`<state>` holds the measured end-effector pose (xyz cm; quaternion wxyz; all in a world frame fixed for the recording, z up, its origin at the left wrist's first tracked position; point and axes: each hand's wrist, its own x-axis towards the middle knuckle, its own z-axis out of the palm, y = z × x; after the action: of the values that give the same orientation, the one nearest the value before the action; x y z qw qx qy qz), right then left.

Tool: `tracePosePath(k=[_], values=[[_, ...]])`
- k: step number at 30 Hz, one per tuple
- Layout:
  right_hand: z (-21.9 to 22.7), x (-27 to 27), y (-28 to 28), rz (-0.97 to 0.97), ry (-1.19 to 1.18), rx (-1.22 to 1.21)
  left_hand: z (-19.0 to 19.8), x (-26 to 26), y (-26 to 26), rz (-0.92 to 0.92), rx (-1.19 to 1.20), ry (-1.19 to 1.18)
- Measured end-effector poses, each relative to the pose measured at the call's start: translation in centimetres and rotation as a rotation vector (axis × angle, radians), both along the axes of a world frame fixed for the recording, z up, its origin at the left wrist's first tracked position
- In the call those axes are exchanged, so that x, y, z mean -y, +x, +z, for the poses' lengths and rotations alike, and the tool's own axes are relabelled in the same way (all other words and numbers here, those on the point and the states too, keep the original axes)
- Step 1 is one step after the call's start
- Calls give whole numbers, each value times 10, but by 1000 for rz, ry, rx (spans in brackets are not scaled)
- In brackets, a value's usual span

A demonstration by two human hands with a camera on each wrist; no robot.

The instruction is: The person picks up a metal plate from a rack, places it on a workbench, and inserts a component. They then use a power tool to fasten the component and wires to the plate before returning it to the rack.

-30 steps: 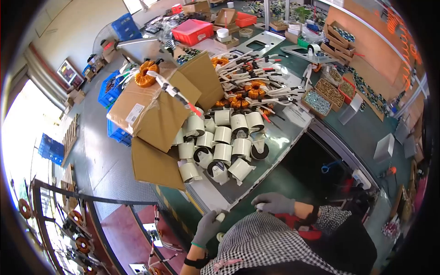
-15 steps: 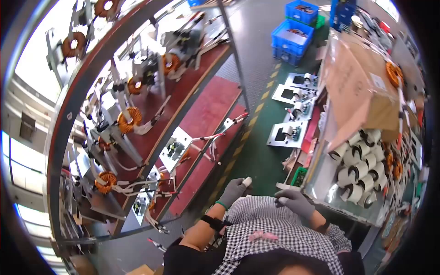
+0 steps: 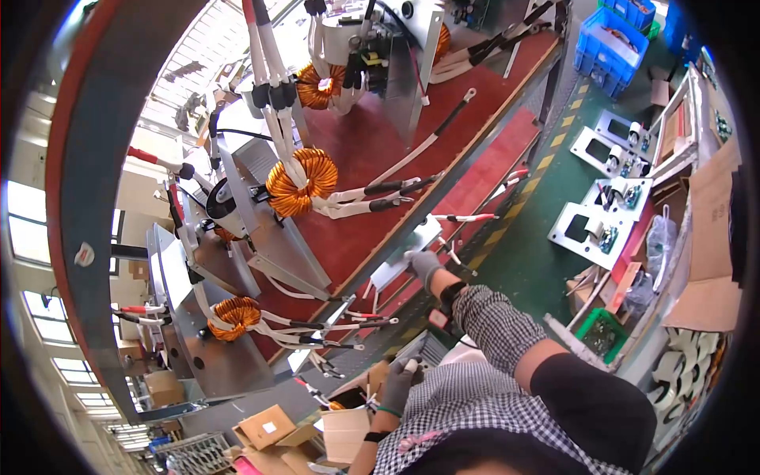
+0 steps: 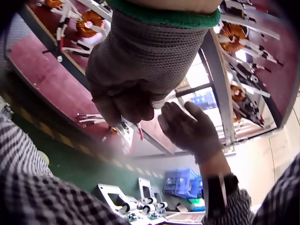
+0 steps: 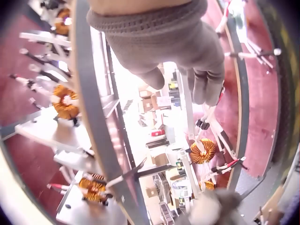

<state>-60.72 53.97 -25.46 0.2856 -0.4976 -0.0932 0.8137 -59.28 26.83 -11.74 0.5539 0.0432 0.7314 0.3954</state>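
Observation:
My gloved right hand [image 3: 425, 267] reaches out to a pale metal plate [image 3: 388, 273] at the lower shelf's edge; its fingertips overlap the plate in the head view. In the right wrist view the thumb [image 5: 152, 78] stands apart from the fingers [image 5: 206, 86], with nothing gripped between them. Below that hand is an orange copper-wound coil [image 5: 203, 151] with white cables. My gloved left hand [image 3: 400, 384] stays low near the checked apron, its fingers [image 4: 126, 110] curled. A small white tip [image 3: 411, 365] shows at its thumb; I cannot tell if it is a held piece.
A metal rack with red shelves [image 3: 356, 158] carries several coil assemblies [image 3: 302, 182] with protruding cables. On the green floor at right lie several metal plates [image 3: 582, 237] with fittings. Cardboard boxes [image 3: 267, 427] stand at bottom left, and a green bin [image 3: 602, 336] beside the bench.
The head view has swung left from the bench of white rollers to the rack. My right hand has moved from near the apron out to the shelf; my left stays close to the body.

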Motion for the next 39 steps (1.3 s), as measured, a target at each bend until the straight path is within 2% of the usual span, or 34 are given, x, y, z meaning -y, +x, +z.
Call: tracePosePath(k=[2, 3, 6, 8, 9, 12, 15, 16, 18, 19, 21, 22, 23, 25, 28, 29, 33, 35, 38, 39], values=[[-11, -12, 2, 47, -13, 55, -7, 7, -10, -30, 54, -21], [-11, -12, 6, -8, -57, 44, -12, 8, -11, -14, 84, -26], [-3, -4, 48, -17, -6, 94, -30, -2, -22, 1, 156, 14], [25, 11, 91, -41, -21, 182, -36, -22, -23, 67, 213, 36], [49, 19, 113, -68, -30, 263, -67, -17, -32, -17, 201, 55], [93, 38, 191, -114, 65, 364, -68, -60, -18, 306, 527, 96], [141, 63, 266, -142, 209, 412, -109, -87, -16, 705, 1309, 203], [162, 72, 288, -96, 271, 451, -98, -103, 5, 286, 931, 204], [210, 96, 331, -18, 381, 530, -108, -121, 34, 126, 950, 195], [229, 110, 353, -42, 418, 527, -144, -118, 49, -19, 844, 311], [269, 145, 397, -108, 497, 530, -129, -112, 89, 271, 1487, 219], [296, 166, 420, -107, 465, 518, -45, -115, 121, -36, 1112, 231], [316, 189, 445, -167, 502, 444, -34, -109, 135, -225, 1089, 429], [358, 253, 487, -324, 529, 364, -17, -101, 171, -366, 1149, 286], [425, 363, 532, -533, 715, 428, 0, -86, 228, -726, 1045, 244], [420, 413, 554, -494, 766, 614, 6, -79, 252, -845, 1021, 244], [454, 576, 570, -676, 745, 1029, 24, -38, 372, -1317, 984, 239], [451, 639, 565, -1062, 703, 1103, 32, -3, 444, -1561, 982, 251], [436, 703, 567, -1654, 575, 1167, 44, 68, 552, -1922, 1002, 305], [429, 722, 572, -1777, 540, 1186, 48, 91, 577, -2024, 1008, 335]])
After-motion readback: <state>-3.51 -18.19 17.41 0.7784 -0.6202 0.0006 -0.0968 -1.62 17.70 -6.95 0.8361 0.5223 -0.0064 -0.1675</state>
